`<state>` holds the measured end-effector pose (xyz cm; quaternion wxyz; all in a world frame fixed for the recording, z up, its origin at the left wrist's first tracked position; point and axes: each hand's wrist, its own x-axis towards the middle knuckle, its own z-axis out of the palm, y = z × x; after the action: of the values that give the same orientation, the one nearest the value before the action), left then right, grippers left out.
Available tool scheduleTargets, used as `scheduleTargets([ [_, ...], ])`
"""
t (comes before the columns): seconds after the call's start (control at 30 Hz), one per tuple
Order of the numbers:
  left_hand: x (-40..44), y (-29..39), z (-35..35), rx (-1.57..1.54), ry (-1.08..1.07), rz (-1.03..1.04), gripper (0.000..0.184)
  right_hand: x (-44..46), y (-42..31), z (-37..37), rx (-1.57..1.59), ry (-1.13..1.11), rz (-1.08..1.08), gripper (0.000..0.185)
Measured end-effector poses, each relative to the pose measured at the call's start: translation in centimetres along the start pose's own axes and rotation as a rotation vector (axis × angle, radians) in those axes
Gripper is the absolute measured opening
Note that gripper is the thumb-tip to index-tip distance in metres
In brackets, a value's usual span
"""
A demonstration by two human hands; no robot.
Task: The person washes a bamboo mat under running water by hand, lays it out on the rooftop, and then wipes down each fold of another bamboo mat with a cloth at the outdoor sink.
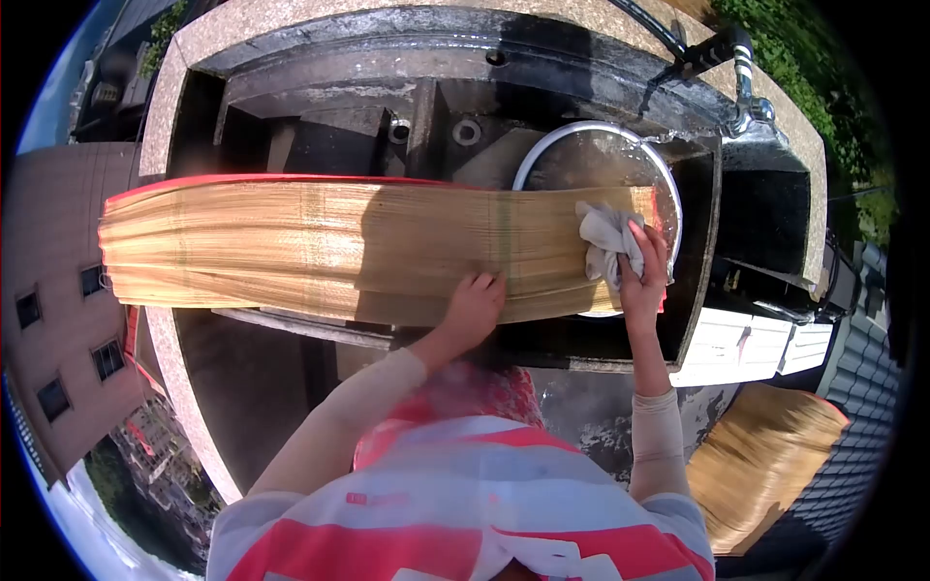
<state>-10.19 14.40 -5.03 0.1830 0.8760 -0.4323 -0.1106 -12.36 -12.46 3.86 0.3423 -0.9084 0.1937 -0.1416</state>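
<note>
A long folded straw mat (262, 247) with red edging lies across the stone sink, its right end over a round metal basin (534, 160). My left hand (473, 308) is at the mat's near edge, right of its middle, with fingers curled on the straw and the thumb side toward the right. My right hand (643, 274) is closed around a crumpled whitish cloth (608, 232), which rests on the mat near its right end. The palm-side grip of my left hand is hidden.
A tap (744, 116) stands at the sink's far right corner. The sink's dark divider (423, 131) runs behind the mat. Another straw mat (765, 465) lies at lower right, near white slabs (731, 347) and roof tiles (862, 387).
</note>
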Motion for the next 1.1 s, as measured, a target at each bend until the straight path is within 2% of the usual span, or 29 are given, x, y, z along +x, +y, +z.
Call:
scheduleTargets([
  [0.03,-0.5,0.2,-0.1,-0.019,-0.044,0.006,0.033,-0.4,-2.7,1.0,0.148,-0.058,-0.041,0.051],
  [0.07,-1.0,0.4,-0.1,-0.036,-0.088,0.013,0.035,-1.0,-5.6,2.3,0.135,-0.095,-0.093,0.051],
  [0.13,-1.7,0.8,0.3,-0.402,0.063,-0.168,0.042,-1.9,-10.7,6.8,0.212,-0.118,-0.304,0.057],
  [0.17,-2.0,0.9,0.8,-0.584,0.131,-0.254,0.046,-2.3,-13.5,8.8,0.311,-0.184,-0.332,0.053],
  [0.23,-4.3,-0.2,1.6,-0.719,-0.089,-0.108,0.053,-3.4,-16.9,15.6,0.278,-0.261,-0.498,0.057],
  [0.3,-4.0,-0.8,-1.5,-0.211,-0.117,0.101,0.053,-4.2,-18.5,21.2,0.078,-0.33,-0.617,0.036],
  [0.37,-4.9,-1.2,-4.0,-0.228,-0.112,0.167,0.046,-3.9,-18.6,24.1,-0.071,-0.31,-0.635,0.026],
  [0.43,-6.0,-3.6,-7.4,-0.283,-0.233,0.155,0.033,-1.8,-17.9,20.9,-0.102,-0.395,-0.565,0.027],
  [0.5,-5.5,-7.2,-11.1,-0.33,0.114,0.078,0.025,-1.0,-13.7,18.8,-0.122,-0.263,-0.498,0.028],
  [0.53,-4.3,-9.5,-12.9,-0.268,0.315,0.028,0.016,-0.7,-11.4,17.4,-0.246,-0.256,-0.454,0.031],
  [0.57,-3.4,-12.8,-14.5,-0.172,0.379,-0.072,0.015,-0.3,-8.9,15.5,-0.381,-0.272,-0.451,0.034],
  [0.63,-1.2,-19.7,-16.9,0.022,0.51,-0.214,0.015,-0.1,-3.4,12.2,-0.421,-0.301,-0.277,0.041],
  [0.7,-0.3,-25.8,-17.8,0.301,0.313,-0.179,0.019,-0.1,2.3,9.9,-0.433,-0.264,-0.164,0.054],
  [0.77,-0.4,-29.7,-17.4,0.359,-0.127,-0.316,0.03,0.6,5.0,9.4,-0.394,-0.31,-0.133,0.063],
  [0.87,1.2,-32.1,-18.3,-0.093,-0.499,-0.602,0.038,1.5,4.7,9.3,-0.293,-0.286,-0.065,0.062],
  [0.97,1.6,-31.3,-20.2,-0.259,-0.662,-0.519,0.038,1.7,7.9,10.7,0.577,-0.204,0.128,0.054],
  [1.0,1.4,-30.7,-20.9,-0.269,-0.632,-0.512,0.035,2.7,5.7,9.4,0.76,-0.191,0.376,0.047],
  [1.1,1.2,-30.0,-22.4,-0.365,-0.53,-0.489,0.027,5.5,-0.1,5.0,0.876,-0.145,0.356,0.047],
])
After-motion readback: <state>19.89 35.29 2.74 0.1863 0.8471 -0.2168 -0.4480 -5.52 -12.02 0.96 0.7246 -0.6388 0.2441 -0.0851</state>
